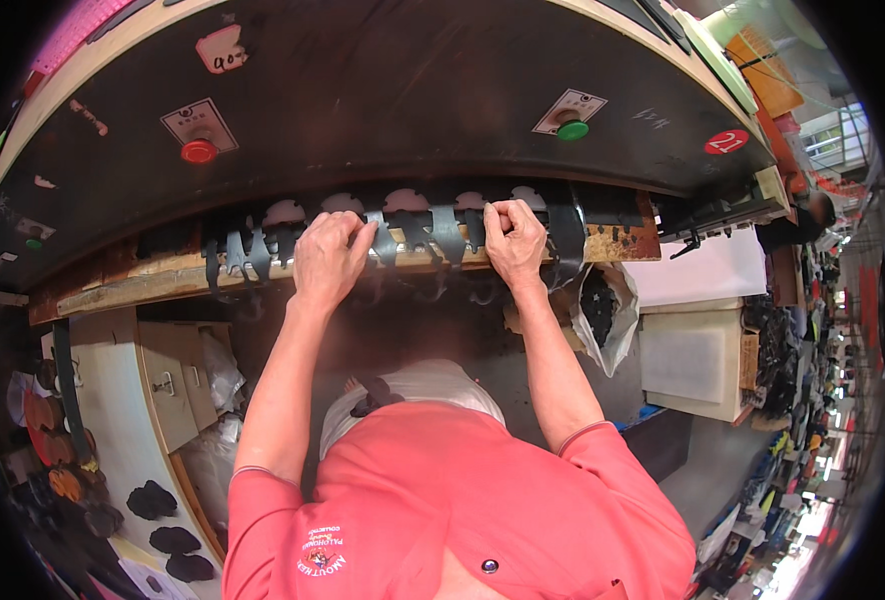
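A strip of black sheet material (448,240), full of cut-out gaps with narrow strips between them, hangs over the front edge of a worn wooden board (163,285). My left hand (333,255) is closed at the strip's left-middle part, thumb and fingers pinched together. Farther right, my right hand (516,240) pinches the same sheet near its upper side. Both fingertips hide the exact grip points. Pale rounded shapes (406,200) show in a row through the gaps, behind the sheet.
A dark machine panel overhangs the board, with a red button (199,151) and a green button (572,130). A white bag of black pieces (601,310) hangs right, by a pale cabinet (693,360). Left stands a drawer cabinet (178,385); black pieces (153,499) lie near it.
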Action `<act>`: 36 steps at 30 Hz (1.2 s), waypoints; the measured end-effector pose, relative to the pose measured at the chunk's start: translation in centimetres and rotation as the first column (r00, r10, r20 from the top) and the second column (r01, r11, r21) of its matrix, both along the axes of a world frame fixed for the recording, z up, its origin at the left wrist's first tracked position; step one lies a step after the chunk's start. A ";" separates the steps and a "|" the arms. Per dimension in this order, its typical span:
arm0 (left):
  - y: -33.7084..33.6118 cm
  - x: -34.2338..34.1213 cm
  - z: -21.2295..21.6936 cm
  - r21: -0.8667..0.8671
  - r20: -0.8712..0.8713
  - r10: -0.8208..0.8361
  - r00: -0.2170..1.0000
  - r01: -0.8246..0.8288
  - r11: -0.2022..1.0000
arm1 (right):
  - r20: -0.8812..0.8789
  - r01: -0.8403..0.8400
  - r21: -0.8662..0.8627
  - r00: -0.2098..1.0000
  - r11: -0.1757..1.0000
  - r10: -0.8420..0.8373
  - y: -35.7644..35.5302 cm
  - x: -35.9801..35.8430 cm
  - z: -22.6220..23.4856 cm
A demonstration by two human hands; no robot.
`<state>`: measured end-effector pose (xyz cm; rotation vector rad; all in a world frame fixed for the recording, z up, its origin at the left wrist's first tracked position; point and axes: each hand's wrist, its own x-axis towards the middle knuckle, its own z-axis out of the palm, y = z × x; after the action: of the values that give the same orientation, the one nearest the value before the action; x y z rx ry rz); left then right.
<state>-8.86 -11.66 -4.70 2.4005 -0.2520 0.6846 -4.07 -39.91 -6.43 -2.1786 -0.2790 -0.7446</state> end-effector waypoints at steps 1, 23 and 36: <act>-0.1 0.0 0.1 -0.001 -0.010 0.003 1.000 -0.003 1.000 | 0.008 -0.004 0.009 1.000 1.000 0.004 0.0 -0.1 0.0; -0.3 5.0 3.5 -0.185 -0.049 -0.177 0.983 0.165 0.969 | -0.166 -0.194 -0.116 0.971 0.974 0.174 6.0 8.4 4.9; -0.5 9.0 1.6 -0.006 -0.144 -0.115 0.983 0.116 0.993 | -0.449 -0.163 0.642 0.712 0.749 0.540 5.6 13.4 5.2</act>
<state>0.17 -12.18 -3.06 2.4032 -0.3288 0.4558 9.32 -34.28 -1.27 -1.5878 -0.1212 0.1491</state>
